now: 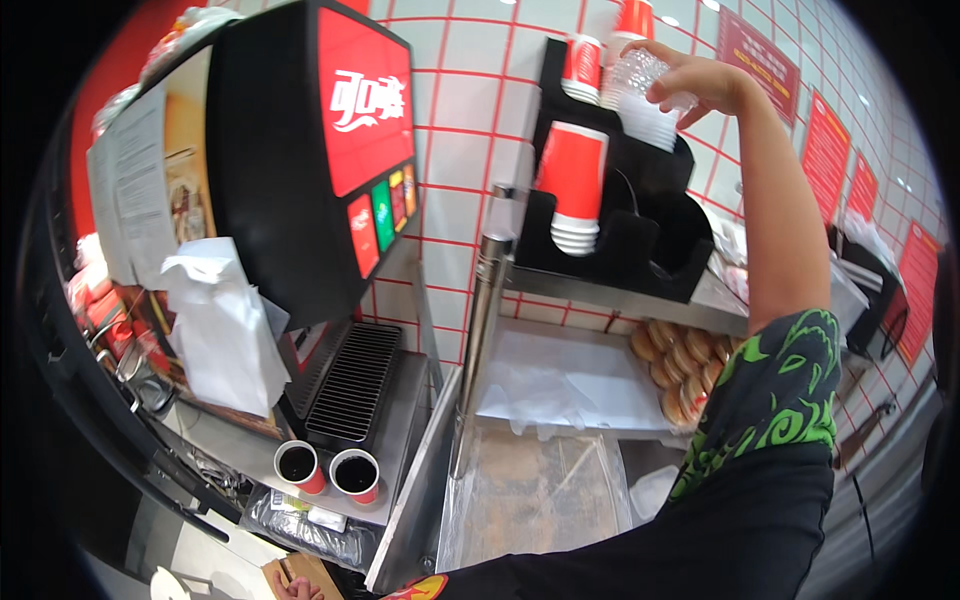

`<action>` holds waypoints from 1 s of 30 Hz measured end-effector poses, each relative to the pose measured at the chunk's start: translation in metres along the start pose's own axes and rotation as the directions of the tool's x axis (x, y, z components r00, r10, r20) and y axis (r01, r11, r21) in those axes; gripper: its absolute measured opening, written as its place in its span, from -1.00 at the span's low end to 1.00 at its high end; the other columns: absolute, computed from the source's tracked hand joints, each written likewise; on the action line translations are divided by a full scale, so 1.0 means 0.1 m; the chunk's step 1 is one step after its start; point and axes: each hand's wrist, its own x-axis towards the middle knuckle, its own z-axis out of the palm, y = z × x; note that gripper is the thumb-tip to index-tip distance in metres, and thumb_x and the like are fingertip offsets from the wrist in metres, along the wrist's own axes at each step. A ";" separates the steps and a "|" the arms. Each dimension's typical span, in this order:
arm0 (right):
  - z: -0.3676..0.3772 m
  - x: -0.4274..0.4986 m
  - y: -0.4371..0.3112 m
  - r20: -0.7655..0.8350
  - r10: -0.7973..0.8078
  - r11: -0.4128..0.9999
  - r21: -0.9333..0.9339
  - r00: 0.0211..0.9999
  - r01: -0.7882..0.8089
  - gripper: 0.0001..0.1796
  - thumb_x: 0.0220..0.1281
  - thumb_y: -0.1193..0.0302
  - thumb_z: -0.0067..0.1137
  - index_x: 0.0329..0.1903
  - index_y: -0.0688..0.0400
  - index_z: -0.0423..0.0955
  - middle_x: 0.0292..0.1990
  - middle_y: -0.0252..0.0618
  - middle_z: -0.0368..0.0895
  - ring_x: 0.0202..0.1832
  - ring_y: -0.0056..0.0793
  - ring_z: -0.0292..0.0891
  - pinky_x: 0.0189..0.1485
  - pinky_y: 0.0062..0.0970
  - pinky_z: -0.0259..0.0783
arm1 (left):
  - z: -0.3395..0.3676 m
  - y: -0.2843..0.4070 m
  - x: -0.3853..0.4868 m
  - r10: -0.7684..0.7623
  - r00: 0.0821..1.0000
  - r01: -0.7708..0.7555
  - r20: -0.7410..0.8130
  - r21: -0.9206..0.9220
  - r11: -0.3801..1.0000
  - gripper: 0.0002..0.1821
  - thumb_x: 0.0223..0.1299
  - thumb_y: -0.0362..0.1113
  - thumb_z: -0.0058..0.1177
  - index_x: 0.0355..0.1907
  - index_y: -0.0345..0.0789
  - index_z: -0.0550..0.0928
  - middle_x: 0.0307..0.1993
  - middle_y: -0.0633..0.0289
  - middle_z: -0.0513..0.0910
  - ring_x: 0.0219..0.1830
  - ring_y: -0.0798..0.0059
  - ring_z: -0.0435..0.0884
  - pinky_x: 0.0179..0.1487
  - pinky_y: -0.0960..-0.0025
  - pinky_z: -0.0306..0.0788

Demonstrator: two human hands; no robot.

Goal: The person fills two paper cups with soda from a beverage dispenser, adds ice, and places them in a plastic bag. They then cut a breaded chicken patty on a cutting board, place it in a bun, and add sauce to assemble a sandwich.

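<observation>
My right hand (701, 81) is raised at the upper right, its fingers around the top of a stack of clear plastic cups or lids (649, 124) in a black cup holder (555, 225). Which of the two they are, I cannot tell. Red paper cups (581, 64) are stacked upside down just left of it. Lower in the same holder is another inverted red paper cup stack (574, 176). At the bottom edge, only some fingers of my left hand (298, 587) show, near a cardboard box (319, 576); what they hold, if anything, is hidden.
A black drink dispenser (262, 165) with a lit red panel stands left. Two cups of dark drink (298, 466) (355, 478) sit before its drip grate (352, 382). A steel post (480, 307) separates it from a shelf with bagged buns (682, 360). White paper bags (225, 337) hang left.
</observation>
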 end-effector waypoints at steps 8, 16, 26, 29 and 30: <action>0.52 -0.46 0.33 0.333 0.167 0.950 -0.307 0.928 -0.061 -0.13 -0.34 0.24 0.31 0.19 -0.30 0.14 -0.05 -0.17 0.43 -0.07 -0.21 0.42 -0.16 -0.25 0.47 | 0.15 0.04 0.42 -0.018 0.991 0.001 0.130 0.129 0.992 -0.23 0.16 -0.37 0.08 0.34 -0.22 -0.01 -0.13 0.10 0.49 -0.20 0.30 0.57 -0.20 0.37 0.53; 0.96 -0.45 0.48 0.484 0.281 0.862 -0.507 0.829 0.004 0.10 -0.34 0.06 0.39 0.36 -0.14 0.00 0.09 -0.07 0.43 0.08 -0.17 0.40 0.11 -0.39 0.30 | 0.15 0.01 0.42 -0.049 0.993 0.029 0.109 0.175 0.984 -0.23 0.13 -0.35 0.14 0.33 -0.25 0.05 -0.09 0.01 0.51 -0.20 0.24 0.61 -0.25 0.35 0.56; 0.13 -0.28 0.11 -0.021 0.077 0.920 -0.383 0.997 -0.079 -0.41 -0.07 0.25 0.28 0.11 0.06 0.41 -0.15 -0.19 0.58 -0.08 -0.39 0.51 -0.05 -0.45 0.42 | 0.01 -0.10 0.65 0.070 0.991 -0.085 0.111 0.141 0.986 -0.31 0.14 -0.45 0.08 0.30 -0.32 0.09 -0.13 -0.01 0.52 -0.22 0.25 0.62 -0.27 0.33 0.58; 0.30 0.33 0.01 -0.290 -0.054 0.999 -0.018 0.956 0.050 -0.65 0.09 0.30 0.13 -0.06 0.14 0.53 -0.37 -0.33 0.57 -0.32 -0.60 0.50 -0.28 -0.61 0.45 | 0.02 -0.05 0.63 0.052 0.997 -0.060 0.059 0.142 0.988 -0.30 0.13 -0.44 0.08 0.29 -0.36 0.09 -0.15 -0.03 0.53 -0.24 0.28 0.62 -0.28 0.35 0.58; 0.40 0.55 -0.02 -0.220 -0.015 0.999 -0.044 0.975 0.005 -0.68 0.10 0.27 0.15 -0.11 0.16 0.54 -0.37 -0.29 0.59 -0.32 -0.53 0.52 -0.27 -0.57 0.47 | 0.02 -0.02 0.64 0.067 0.997 -0.072 0.044 0.140 0.988 -0.30 0.13 -0.44 0.09 0.29 -0.36 0.09 -0.16 -0.03 0.53 -0.25 0.29 0.62 -0.28 0.35 0.58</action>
